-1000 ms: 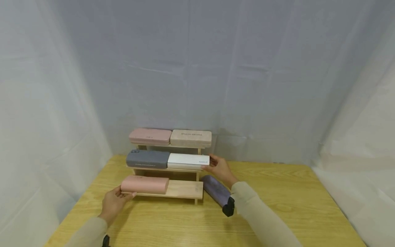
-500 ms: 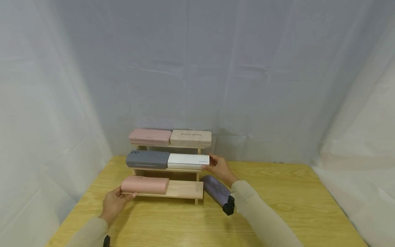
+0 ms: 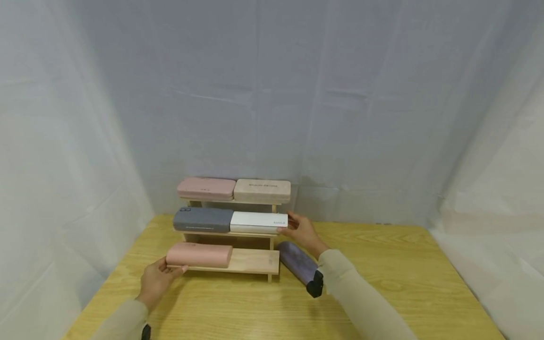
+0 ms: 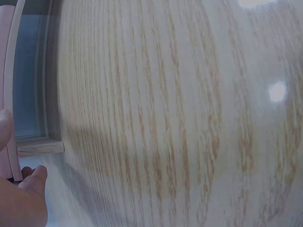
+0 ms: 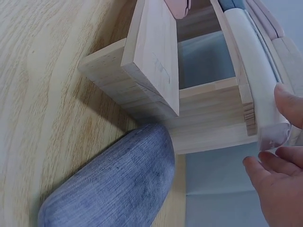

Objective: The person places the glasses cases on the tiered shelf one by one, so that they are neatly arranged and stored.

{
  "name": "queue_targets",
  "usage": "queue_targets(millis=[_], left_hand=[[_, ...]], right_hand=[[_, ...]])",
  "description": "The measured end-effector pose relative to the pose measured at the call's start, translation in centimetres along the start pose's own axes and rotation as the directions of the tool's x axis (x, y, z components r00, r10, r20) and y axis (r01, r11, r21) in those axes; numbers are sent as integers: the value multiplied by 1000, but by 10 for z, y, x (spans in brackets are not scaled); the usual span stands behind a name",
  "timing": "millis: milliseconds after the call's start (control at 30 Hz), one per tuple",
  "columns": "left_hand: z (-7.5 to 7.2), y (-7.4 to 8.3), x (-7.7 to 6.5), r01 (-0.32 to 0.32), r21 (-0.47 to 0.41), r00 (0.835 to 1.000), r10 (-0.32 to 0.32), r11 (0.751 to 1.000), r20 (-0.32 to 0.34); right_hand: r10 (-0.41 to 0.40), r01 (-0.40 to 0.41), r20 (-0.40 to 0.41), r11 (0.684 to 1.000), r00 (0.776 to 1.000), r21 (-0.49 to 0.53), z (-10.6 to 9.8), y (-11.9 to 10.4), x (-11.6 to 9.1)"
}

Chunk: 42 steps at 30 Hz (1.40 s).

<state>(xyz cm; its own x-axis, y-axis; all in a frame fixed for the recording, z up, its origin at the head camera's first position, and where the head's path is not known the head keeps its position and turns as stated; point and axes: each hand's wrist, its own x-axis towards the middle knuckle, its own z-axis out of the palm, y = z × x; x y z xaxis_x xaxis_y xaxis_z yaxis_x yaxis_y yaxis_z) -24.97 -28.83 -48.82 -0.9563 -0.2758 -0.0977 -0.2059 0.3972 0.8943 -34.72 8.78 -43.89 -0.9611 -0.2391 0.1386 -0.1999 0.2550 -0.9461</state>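
A three-tier wooden display stand [image 3: 256, 260] holds several glasses cases. My left hand [image 3: 156, 282] grips the left end of its lowest shelf, thumb along the front edge beside a pink glasses case [image 3: 199, 255]. In the left wrist view, fingers [image 4: 37, 179] curl at the shelf's end. On the middle tier, my right hand [image 3: 302, 234] holds the right end of a white glasses case [image 3: 258, 220], thumb in front and the other fingers at its end. That case sits against a grey-blue glasses case [image 3: 203, 220]. Under my right wrist, a dark blue fabric glasses case [image 5: 118, 184] lies on the table.
The top tier carries a flat pink case [image 3: 206, 187] and a beige case [image 3: 262, 190] side by side. The stand is on a wood-grain table [image 3: 229, 311], with a pale cloth backdrop [image 3: 280, 104] behind and at both sides.
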Motion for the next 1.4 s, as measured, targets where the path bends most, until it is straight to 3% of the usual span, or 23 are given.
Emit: queue_targets(millis=[367,633,1000,1200,1400], left_hand=[[0,1,-1,-36,54,999,37,998,-22],[-1,-1,0,-23,50,1000,24,999,-13],[-1,-1,1,0,18,1000,0,1000,-1],[-1,0,-1,-7,12,1000,7,1000,3],[-1,0,-1,-16,17,1000,16,1000,-6]], right_hand=[[26,-27,-10,998,1000,-51,-19,15,-20],[-10,8,-23,995,1000,-99,-28,28,-42],[13,-15,-22,991,1000,-136,-27,59,-79],[80,-85,-40,986,996,-144,-22,72,-90],[99,-104,-34,977,994,-189,-18,79,-96]])
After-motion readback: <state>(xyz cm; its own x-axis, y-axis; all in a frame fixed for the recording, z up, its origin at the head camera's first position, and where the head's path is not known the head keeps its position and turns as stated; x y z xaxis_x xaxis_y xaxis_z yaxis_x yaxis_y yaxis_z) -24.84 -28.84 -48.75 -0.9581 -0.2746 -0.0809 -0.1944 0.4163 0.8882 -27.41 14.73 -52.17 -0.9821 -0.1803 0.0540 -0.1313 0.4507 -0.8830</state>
